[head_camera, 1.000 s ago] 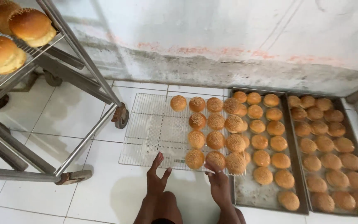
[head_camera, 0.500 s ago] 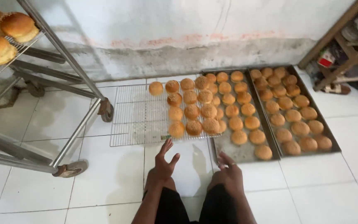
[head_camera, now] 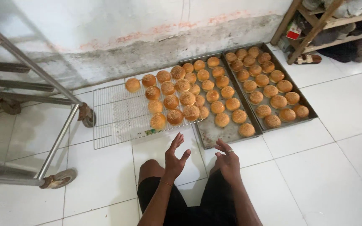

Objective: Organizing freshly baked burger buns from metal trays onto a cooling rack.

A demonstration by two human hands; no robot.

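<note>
Left hand (head_camera: 174, 158) open, empty; right hand (head_camera: 228, 161) loosely curled, empty

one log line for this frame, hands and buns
left hand: open, empty, above floor | right hand: open, empty | nearest: buns on wire rack | middle tray, right tray: buns

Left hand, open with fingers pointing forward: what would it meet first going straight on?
Probably the left hand crosses bare white floor tile, then meets the wire cooling rack's near edge by the sesame-topped golden buns; depth is unclear.

Bare forearms; black shorts (head_camera: 197, 201); ring on right hand (head_camera: 228, 161); thin band on left wrist (head_camera: 166, 183).
</note>
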